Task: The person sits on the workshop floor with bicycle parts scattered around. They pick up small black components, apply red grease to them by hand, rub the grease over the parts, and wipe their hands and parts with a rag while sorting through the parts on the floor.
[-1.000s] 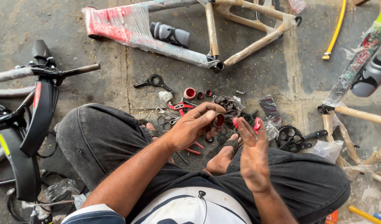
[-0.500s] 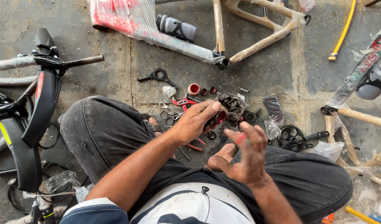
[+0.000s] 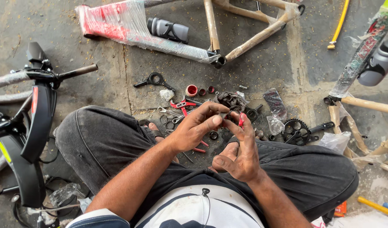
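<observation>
Small red part sitting between fingertips of my right hand, above my lap; exact kind too small to tell. My left hand closing thumb and forefinger on small dark piece just beside it. Both hands meeting over crossed legs. Loose bits lying on floor ahead: black wrench, red cup, red pliers, chainring with crank. Wrapped bike frame lying further off.

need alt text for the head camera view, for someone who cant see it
Seen from above, a seated person's left hand and right hand meet over a small red part, above scattered bike parts on a concrete floor, with a wrapped bicycle frame beyond.
</observation>
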{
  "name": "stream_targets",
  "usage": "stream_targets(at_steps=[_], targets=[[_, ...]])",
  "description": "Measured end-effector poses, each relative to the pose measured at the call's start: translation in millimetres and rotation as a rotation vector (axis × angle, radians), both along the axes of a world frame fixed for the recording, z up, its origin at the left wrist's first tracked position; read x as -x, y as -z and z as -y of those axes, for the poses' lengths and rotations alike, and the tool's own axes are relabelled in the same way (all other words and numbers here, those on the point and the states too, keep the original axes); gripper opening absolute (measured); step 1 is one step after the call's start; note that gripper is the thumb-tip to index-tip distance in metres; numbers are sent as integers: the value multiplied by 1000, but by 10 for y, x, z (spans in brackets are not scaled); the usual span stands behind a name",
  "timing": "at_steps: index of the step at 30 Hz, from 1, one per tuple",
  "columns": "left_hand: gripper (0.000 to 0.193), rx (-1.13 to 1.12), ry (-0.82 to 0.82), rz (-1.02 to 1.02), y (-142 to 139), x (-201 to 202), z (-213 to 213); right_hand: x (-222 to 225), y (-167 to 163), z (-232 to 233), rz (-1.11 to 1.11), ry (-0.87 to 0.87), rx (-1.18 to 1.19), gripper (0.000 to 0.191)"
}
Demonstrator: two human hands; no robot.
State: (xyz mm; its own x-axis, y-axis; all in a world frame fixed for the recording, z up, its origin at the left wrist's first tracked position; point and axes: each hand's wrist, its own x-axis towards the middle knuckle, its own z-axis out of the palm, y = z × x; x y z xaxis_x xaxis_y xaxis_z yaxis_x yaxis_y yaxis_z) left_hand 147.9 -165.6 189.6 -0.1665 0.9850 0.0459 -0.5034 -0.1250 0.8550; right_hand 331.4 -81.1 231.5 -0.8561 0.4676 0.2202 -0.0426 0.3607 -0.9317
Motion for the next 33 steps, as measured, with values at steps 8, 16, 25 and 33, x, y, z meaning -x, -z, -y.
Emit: stream_targets(at_steps=[8,16,25,33], targets=[[24,-192,-5,98,132,-18,12,-103,-140,109,-331,49,1140,102],[46,-96,-67,127,202,-19,-45,-399,-362,-378,-332,49,863,93],[52,544,-324,-76,789,140,-315,-690,-445,-1309,-93,239,211,89],[36,811,-383,-913,1399,231,-750,-568,34,-1411,196,339,-137,96]])
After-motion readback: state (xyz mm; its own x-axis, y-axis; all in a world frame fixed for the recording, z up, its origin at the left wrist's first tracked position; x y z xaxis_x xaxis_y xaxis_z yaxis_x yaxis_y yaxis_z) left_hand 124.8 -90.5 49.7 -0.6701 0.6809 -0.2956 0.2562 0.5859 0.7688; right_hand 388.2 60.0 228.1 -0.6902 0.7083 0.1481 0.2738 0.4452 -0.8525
